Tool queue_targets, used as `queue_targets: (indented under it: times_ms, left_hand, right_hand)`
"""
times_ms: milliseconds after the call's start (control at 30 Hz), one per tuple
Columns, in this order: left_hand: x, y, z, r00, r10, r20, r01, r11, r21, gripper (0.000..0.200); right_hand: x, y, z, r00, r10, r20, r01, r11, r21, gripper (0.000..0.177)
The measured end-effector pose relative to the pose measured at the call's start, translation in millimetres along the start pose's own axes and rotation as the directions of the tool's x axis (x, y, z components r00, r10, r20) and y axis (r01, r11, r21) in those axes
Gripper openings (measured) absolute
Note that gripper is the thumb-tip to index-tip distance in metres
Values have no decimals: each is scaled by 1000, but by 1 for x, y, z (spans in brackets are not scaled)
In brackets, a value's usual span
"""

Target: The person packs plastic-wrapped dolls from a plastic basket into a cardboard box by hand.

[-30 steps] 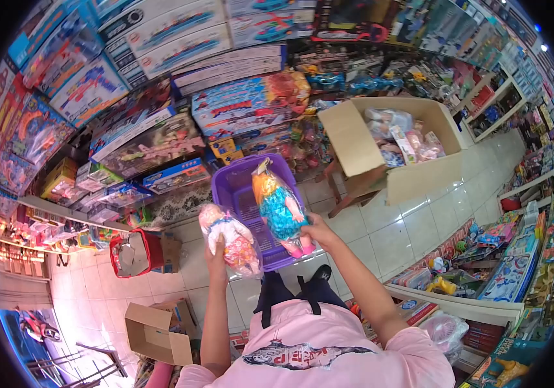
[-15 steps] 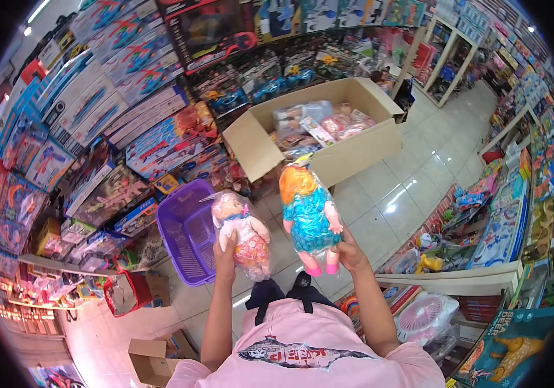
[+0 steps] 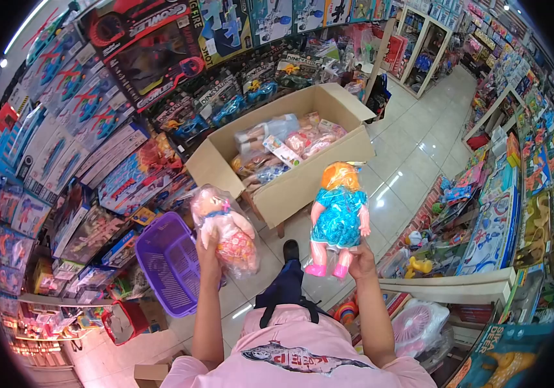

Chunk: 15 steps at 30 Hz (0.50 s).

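My left hand (image 3: pixel 209 257) is closed on a plastic-wrapped doll (image 3: pixel 233 240) with a white top and a pink patterned skirt. It hangs beside the purple basket (image 3: pixel 151 249). In my right hand (image 3: pixel 362 262) is a second wrapped doll (image 3: pixel 338 218), with orange hair, a shiny blue dress and pink shoes; I grip it low, near its legs. Ahead of both dolls stands an open cardboard box (image 3: pixel 315 184) with several wrapped dolls (image 3: pixel 283 142) inside.
Stacked toy boxes (image 3: pixel 138 171) line the left and back. A low shelf with a pale edge (image 3: pixel 448 288) holds toys on the right. A wrapped pink fan (image 3: pixel 419 323) stands near my right elbow. Tiled floor (image 3: pixel 396 178) runs back past the box.
The orange-haired doll has moved right and turned, so both legs show more clearly. The box and basket sit further left in view, and one foot is now stretched forward.
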<state>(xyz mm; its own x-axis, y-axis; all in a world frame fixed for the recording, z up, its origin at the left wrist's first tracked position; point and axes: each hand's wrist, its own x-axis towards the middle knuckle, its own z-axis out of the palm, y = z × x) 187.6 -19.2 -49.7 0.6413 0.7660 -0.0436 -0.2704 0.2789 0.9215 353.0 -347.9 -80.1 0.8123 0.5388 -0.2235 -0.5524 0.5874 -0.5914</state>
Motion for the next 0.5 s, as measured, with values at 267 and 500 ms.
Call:
queue_targets:
  times_ms: [267, 500]
  left_hand:
    - [112, -33, 8, 996, 55, -76, -67, 985, -161, 50]
    - [171, -38, 28, 984, 83, -159, -109, 981, -164, 46]
  right_hand:
    - [100, -51, 15, 999, 6, 40, 0, 989, -148, 82]
    - [180, -74, 32, 989, 71, 128, -41, 975, -220, 80]
